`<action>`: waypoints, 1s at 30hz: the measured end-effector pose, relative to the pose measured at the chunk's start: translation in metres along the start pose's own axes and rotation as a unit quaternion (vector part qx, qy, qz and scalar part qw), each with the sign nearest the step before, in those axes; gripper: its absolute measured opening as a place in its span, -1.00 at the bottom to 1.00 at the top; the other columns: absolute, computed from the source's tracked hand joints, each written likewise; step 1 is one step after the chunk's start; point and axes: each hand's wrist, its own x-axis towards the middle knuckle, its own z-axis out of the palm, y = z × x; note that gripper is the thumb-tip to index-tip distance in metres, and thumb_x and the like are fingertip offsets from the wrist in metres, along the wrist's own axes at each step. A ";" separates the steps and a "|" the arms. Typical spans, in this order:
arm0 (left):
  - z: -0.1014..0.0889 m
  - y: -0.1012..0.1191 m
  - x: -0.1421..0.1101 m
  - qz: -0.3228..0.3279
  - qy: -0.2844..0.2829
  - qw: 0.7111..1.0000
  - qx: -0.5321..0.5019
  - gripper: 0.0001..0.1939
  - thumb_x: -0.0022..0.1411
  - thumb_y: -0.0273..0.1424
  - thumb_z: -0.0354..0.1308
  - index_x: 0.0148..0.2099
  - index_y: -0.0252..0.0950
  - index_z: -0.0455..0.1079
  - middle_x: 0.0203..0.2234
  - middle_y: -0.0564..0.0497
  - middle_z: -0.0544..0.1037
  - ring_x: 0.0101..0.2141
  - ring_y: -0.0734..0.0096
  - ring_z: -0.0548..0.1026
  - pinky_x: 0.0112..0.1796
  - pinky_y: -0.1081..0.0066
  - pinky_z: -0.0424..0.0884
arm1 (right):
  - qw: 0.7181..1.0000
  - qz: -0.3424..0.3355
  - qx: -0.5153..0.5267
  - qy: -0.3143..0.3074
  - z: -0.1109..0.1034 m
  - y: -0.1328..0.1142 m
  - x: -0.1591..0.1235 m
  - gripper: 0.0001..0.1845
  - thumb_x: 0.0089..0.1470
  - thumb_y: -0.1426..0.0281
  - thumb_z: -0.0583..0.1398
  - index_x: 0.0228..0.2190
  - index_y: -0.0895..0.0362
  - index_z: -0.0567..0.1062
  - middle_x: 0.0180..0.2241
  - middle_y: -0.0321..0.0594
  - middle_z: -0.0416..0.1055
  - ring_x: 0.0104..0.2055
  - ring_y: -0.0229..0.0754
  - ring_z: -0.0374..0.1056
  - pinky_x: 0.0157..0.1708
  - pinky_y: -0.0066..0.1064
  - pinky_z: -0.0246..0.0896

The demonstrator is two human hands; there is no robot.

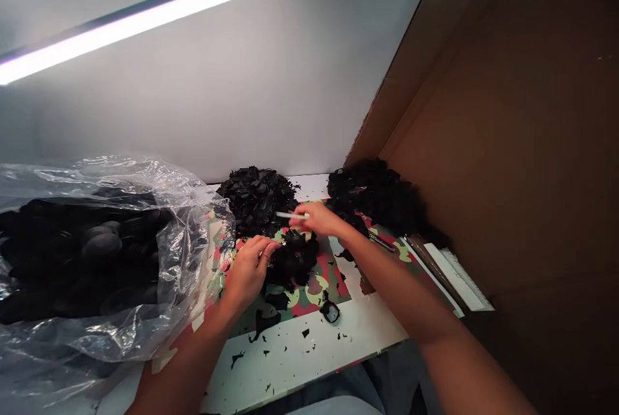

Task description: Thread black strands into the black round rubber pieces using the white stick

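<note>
In my right hand (316, 218) is a slim, pale stick-like tool (285, 215), gripped in closed fingers and pointing left. My left hand (249, 267) is lower and to the left, its fingers pinched together at the edge of a small heap of black scraps (293, 260). What sits between those fingertips is too small to make out. A camouflage-patterned sheet (314, 302) lies under the heap. Toward the front, a black ring-shaped piece (331, 312) lies by the sheet's edge.
To the left, a clear plastic bag (178, 273) holds many black rounded pieces (101, 244). A pile of black flakes (258, 196) stands by the wall, another dark pile (377, 193) by the cardboard panel (507, 144). White strips (457, 276) lie at the right; small scraps dot the white table (290, 357).
</note>
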 end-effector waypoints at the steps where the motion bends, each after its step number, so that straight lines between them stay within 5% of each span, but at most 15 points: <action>1: 0.001 0.000 0.000 -0.002 0.003 1.000 -0.009 -0.69 0.45 -0.29 -0.04 -0.15 -0.21 0.54 -0.27 -0.04 0.57 -0.22 0.25 0.50 -0.17 0.28 0.38 | 0.999 -0.027 0.001 -0.018 0.003 0.002 -0.016 -0.80 -0.09 0.31 0.45 -0.40 0.11 0.63 -0.44 -0.34 0.50 -0.35 -0.21 0.39 -0.31 -0.44 0.22; 3: 0.004 0.002 -0.001 -0.003 0.017 1.000 -0.025 -0.74 0.42 -0.30 0.01 -0.09 -0.21 0.53 -0.23 -0.04 0.58 -0.19 0.25 0.51 -0.14 0.27 0.40 | 0.998 -0.065 0.001 -0.022 0.009 0.004 -0.041 -0.72 -0.20 0.37 0.50 -0.36 0.08 0.63 -0.37 -0.31 0.52 -0.30 -0.18 0.39 -0.27 -0.42 0.21; 6: 0.005 0.007 -0.002 -0.013 0.032 0.997 -0.068 -0.69 0.28 -0.35 0.19 0.08 -0.18 0.45 -0.04 -0.06 0.56 -0.02 0.20 0.51 0.02 0.20 0.38 | 0.996 -0.089 0.002 0.012 0.013 -0.002 -0.059 -0.78 -0.04 0.39 0.41 -0.27 0.09 0.61 -0.29 -0.23 0.53 -0.23 -0.13 0.39 -0.21 -0.36 0.23; 9: 0.005 0.016 -0.003 -0.051 0.015 0.981 -0.187 -0.48 0.21 -0.34 0.28 0.21 -0.17 0.36 0.13 -0.10 0.50 0.11 0.16 0.47 0.11 0.17 0.35 | 0.993 -0.088 0.081 0.021 0.013 -0.017 -0.060 -0.71 0.05 0.25 0.36 -0.18 0.09 0.58 -0.24 -0.24 0.54 -0.24 -0.15 0.43 -0.25 -0.37 0.28; 12: 0.001 0.021 -0.002 -0.085 0.001 0.949 -0.303 -0.62 0.25 -0.27 0.24 0.10 -0.23 0.47 0.03 -0.13 0.59 0.03 0.16 0.53 0.05 0.22 0.41 | 0.980 -0.091 0.176 0.011 0.014 -0.035 -0.056 -0.60 0.07 0.06 0.32 -0.17 0.07 0.58 -0.26 -0.27 0.54 -0.31 -0.18 0.44 -0.32 -0.40 0.31; 18: -0.001 0.007 0.002 -0.179 0.090 0.903 -0.380 -0.70 0.06 -0.24 0.40 -0.19 -0.31 0.58 -0.24 -0.08 0.68 -0.19 0.26 0.58 -0.12 0.35 0.45 | 0.933 -0.083 0.258 0.236 0.026 -0.051 -0.052 -0.33 0.37 -0.03 -0.16 -0.39 0.07 0.55 -0.26 -0.19 0.51 -0.28 -0.18 0.41 -0.21 -0.34 0.32; 21: 0.001 0.000 0.002 -0.205 0.087 0.888 -0.403 -0.62 0.06 -0.12 0.38 -0.22 -0.33 0.60 -0.35 -0.09 0.68 -0.35 0.28 0.59 -0.30 0.35 0.47 | 0.938 -0.062 0.275 0.202 0.037 -0.053 -0.056 -0.31 0.36 -0.04 -0.14 -0.45 0.07 0.55 -0.46 -0.22 0.45 -0.37 -0.17 0.39 -0.30 -0.35 0.33; 24: 0.001 0.001 0.001 -0.222 0.074 0.874 -0.425 -0.54 0.03 -0.06 0.38 -0.16 -0.32 0.61 -0.33 -0.11 0.69 -0.34 0.27 0.59 -0.33 0.36 0.47 | 0.944 -0.085 0.285 0.143 0.047 -0.059 -0.062 -0.50 0.32 0.00 0.03 -0.34 0.06 0.57 -0.41 -0.23 0.47 -0.37 -0.17 0.43 -0.36 -0.35 0.35; 30: -0.004 0.010 0.002 -0.205 0.036 0.873 -0.441 -0.45 -0.13 -0.35 0.52 -0.02 -0.26 0.60 -0.15 -0.12 0.68 -0.17 0.22 0.60 -0.11 0.32 0.46 | 0.944 -0.099 0.279 0.148 0.051 -0.066 -0.068 -0.79 0.26 0.18 0.19 -0.27 0.04 0.52 -0.28 -0.22 0.54 -0.22 -0.12 0.50 -0.19 -0.29 0.38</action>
